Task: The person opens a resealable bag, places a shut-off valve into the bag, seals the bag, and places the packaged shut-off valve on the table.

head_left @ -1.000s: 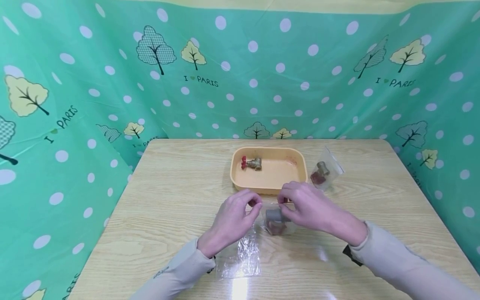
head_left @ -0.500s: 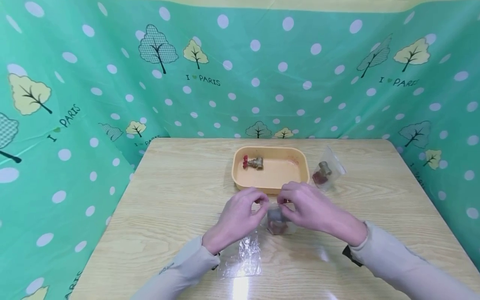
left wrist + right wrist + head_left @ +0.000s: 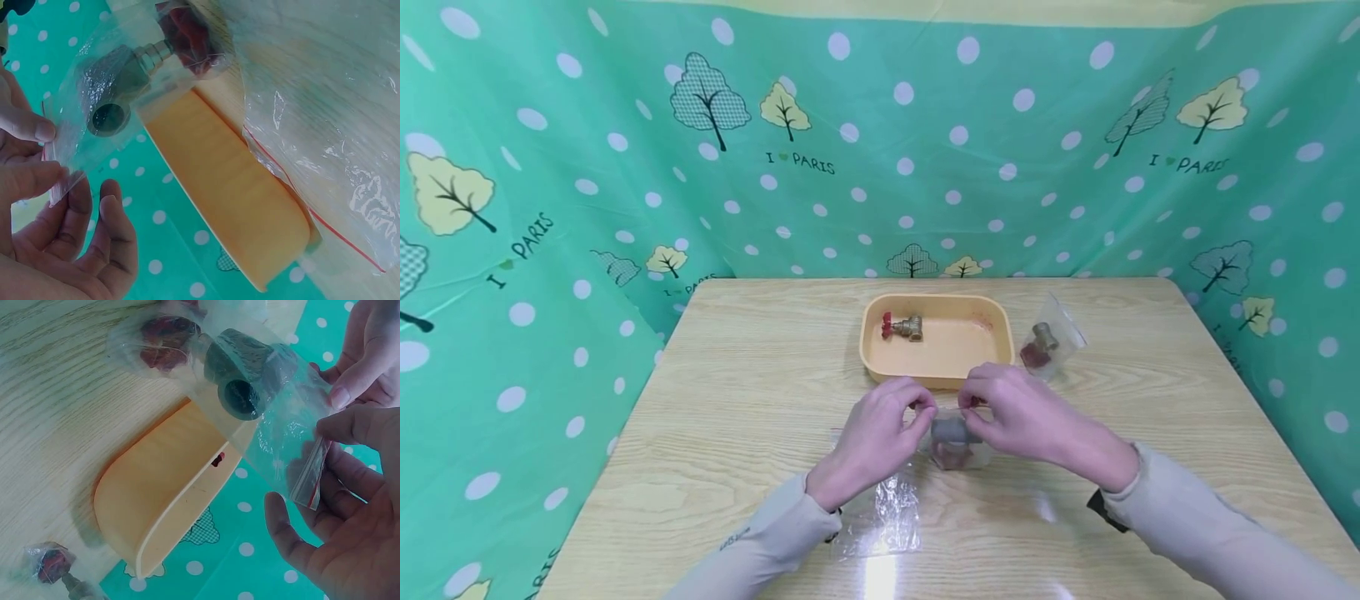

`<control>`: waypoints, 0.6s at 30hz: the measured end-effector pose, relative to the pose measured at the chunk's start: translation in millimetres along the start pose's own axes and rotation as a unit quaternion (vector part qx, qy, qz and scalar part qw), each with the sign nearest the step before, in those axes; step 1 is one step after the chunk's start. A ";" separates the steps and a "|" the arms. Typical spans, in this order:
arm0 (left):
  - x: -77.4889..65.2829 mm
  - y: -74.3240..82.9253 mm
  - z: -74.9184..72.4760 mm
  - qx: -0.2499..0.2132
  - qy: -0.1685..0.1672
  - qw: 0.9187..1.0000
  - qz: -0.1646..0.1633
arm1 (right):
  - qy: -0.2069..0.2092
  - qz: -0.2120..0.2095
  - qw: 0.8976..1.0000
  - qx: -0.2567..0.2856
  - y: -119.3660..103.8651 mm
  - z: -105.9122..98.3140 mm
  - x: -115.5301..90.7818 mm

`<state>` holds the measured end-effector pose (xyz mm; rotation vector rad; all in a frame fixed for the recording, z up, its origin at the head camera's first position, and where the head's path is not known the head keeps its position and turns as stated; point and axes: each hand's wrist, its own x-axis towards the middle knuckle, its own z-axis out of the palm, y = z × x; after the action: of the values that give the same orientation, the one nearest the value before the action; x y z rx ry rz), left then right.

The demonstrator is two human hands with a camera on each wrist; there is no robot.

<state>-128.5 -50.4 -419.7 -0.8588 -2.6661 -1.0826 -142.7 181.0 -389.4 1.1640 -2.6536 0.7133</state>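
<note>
Compared with a second ago, the left hand [image 3: 874, 429] has slid rightward along the top of the clear zip bag [image 3: 284, 440], so its fingertips are now closer to those of the right hand [image 3: 1011, 412]; the tray [image 3: 966, 346] and what lies in it have stayed put. Each hand pinches the bag's upper edge between thumb and fingers. Inside is a valve [image 3: 240, 353] with a red handle at its lower end (whether the bag's bottom touches the table [image 3: 737, 375] I cannot tell), just in front of the tray. A brass valve [image 3: 910, 327] with a red handwheel lies in the tray's left part, and a bagged valve [image 3: 1039, 343] sits just right of it. A flat clear bag [image 3: 895, 512] lies near the left wrist, partly covered by the left hand and forearm in the head view.
</note>
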 end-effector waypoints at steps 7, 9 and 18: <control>-0.6 -0.2 0.7 0.000 0.004 1.000 0.000 | 0.004 -0.002 1.000 0.000 -0.2 -0.4 -2.3; -0.8 -0.3 0.8 -0.003 0.005 1.000 0.001 | 0.004 0.009 1.000 0.002 1.2 -0.8 -4.3; -1.2 -1.2 0.7 -0.009 0.002 1.000 -0.004 | 0.002 0.014 1.000 0.008 4.9 -2.7 -7.0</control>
<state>-128.1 -51.1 -421.4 -0.8482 -2.6637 -1.1098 -141.6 189.8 -391.1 1.1292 -2.6707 0.7413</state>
